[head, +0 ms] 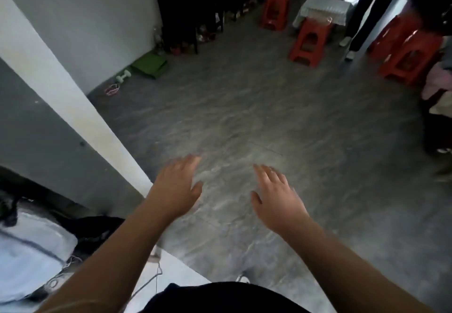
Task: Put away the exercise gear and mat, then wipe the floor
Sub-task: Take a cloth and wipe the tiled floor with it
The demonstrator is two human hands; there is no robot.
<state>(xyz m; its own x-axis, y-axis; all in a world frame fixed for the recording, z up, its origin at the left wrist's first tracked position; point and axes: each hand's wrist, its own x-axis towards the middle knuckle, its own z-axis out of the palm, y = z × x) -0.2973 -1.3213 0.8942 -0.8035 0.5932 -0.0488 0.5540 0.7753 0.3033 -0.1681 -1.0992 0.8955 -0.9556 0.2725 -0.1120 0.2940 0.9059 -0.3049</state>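
Observation:
A folded green mat (150,64) lies on the grey floor (244,122) against the white wall at the far left. Beside it rest a pale green dumbbell (123,76) and a coiled red-and-white rope (112,89). My left hand (175,186) and my right hand (276,196) are stretched out palm down in front of me, fingers apart and holding nothing, well short of the gear.
Red plastic stools (309,41) and a small cloth-covered table (322,10) stand at the far right, with a person's legs (359,24) beside them. A dark shelf (181,16) lines the back wall. A white wall corner (73,107) juts in on my left.

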